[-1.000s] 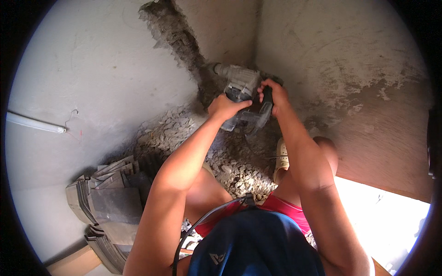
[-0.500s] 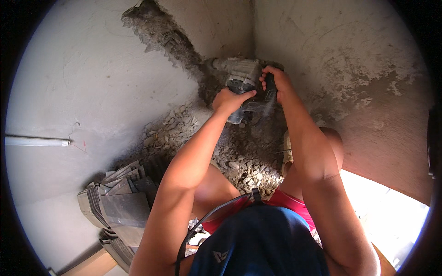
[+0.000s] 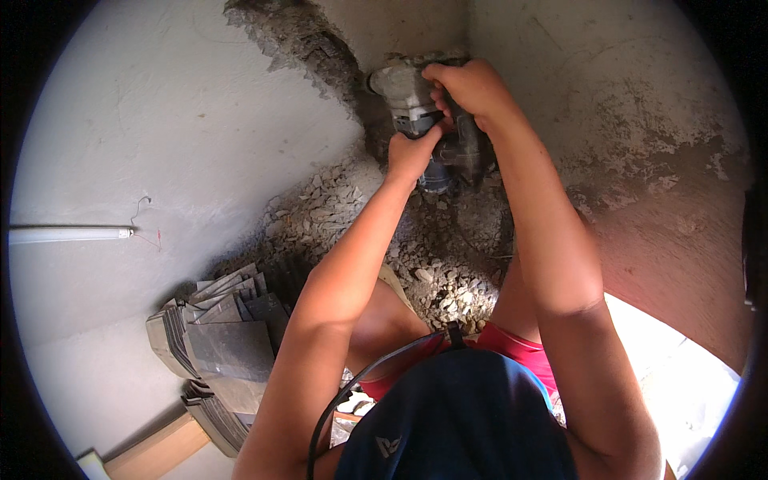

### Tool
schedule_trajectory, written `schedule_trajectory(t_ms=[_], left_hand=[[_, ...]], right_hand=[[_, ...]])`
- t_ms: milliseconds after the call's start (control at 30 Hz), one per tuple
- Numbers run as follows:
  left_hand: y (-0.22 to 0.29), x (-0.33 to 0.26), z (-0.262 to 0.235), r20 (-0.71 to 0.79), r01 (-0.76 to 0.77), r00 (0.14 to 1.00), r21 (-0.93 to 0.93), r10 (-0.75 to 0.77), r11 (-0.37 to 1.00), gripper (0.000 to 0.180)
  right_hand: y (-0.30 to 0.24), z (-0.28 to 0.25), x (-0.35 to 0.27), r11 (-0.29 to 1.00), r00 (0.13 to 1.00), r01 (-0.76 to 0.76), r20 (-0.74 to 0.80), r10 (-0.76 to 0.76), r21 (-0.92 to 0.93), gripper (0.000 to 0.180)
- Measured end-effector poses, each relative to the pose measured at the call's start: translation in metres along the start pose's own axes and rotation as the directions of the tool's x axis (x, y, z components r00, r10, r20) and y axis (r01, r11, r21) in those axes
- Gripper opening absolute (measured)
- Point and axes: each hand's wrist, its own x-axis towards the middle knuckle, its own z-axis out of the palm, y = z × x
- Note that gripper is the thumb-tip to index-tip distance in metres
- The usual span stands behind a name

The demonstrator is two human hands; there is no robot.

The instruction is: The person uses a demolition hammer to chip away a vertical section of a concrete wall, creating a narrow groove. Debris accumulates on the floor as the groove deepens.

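A dusty grey rotary hammer (image 3: pixel 406 88) points leftward at the broken groove (image 3: pixel 324 50) in the wall near the corner. My left hand (image 3: pixel 411 157) is closed around its dark lower motor housing, thumb toward the handle. My right hand (image 3: pixel 474 90) grips the black rear handle, with the upper part of the hand against the back of the tool's body. The tool's front end sits beside the groove's edge; the bit cannot be made out.
Broken rubble (image 3: pixel 320 202) is heaped below the groove and between my legs. Stacked grey sheets (image 3: pixel 232 348) and a wooden board (image 3: pixel 158 453) lie at the left. A tube light (image 3: pixel 72 234) with loose wires is on the left wall. A dark cable (image 3: pixel 356 380) crosses by my shirt.
The rotary hammer has shifted up and away from me, both hands moving with it. My right hand now sits higher against the tool's back. The whole view has shifted slightly.
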Motion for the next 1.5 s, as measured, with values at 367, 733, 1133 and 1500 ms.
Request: schedule_trajectory(t_ms=[367,733,1133,1500], left_hand=[[0.008,-0.008,-0.017,0.083,0.079,0.992,0.2,-0.097,0.977,0.057],[0.021,-0.044,-0.04,0.146,0.006,0.983,0.568,-0.108,0.823,0.07],[0.035,-0.039,-0.051,0.136,-0.01,0.984,0.676,-0.111,0.737,0.073],[0.031,-0.032,-0.025,0.062,0.046,0.981,0.848,-0.183,0.528,0.093]], right_hand=[[0.029,-0.015,-0.024,0.874,0.987,-0.066,-0.095,0.127,0.481,0.024],[0.066,-0.016,-0.081,0.707,0.965,-0.133,-0.073,0.253,0.695,0.014],[0.088,-0.002,-0.061,0.688,0.97,-0.113,-0.07,0.233,0.717,0.02],[0.133,-0.024,-0.039,0.688,0.94,-0.197,-0.064,0.334,0.699,0.022]])
